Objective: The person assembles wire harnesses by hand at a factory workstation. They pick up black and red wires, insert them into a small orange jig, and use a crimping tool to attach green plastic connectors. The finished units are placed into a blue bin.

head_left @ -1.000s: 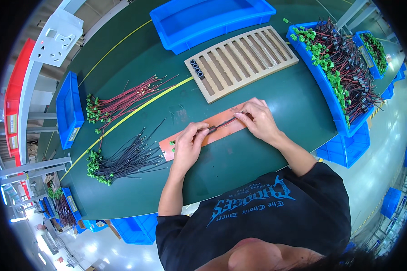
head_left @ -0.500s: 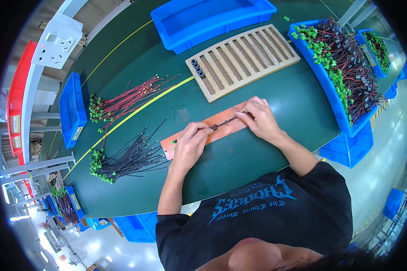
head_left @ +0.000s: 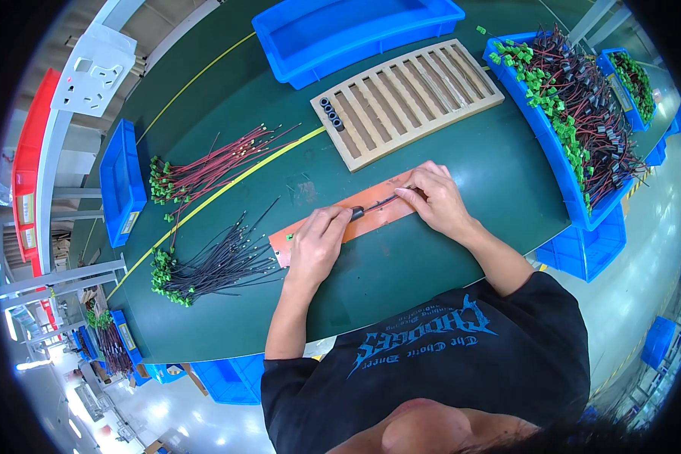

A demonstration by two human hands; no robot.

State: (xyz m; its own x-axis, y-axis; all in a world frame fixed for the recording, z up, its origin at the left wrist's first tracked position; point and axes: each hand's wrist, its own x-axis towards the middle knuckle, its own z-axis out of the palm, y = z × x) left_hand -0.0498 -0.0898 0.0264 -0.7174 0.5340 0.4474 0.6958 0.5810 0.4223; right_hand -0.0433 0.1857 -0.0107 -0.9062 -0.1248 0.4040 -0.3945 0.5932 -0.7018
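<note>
We hold a black wire (head_left: pixel 377 204) stretched between our hands over the orange mat (head_left: pixel 333 225) on the tabletop (head_left: pixel 461 163). Left hand (head_left: pixel 318 244) pinches its sleeved end; right hand (head_left: pixel 435 200) pinches the other. Axis runs left-right.

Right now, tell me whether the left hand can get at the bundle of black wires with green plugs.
Probably yes. The left hand rests on the orange strip, and the black wires lie just to its left on the green table, with nothing between them.
</note>
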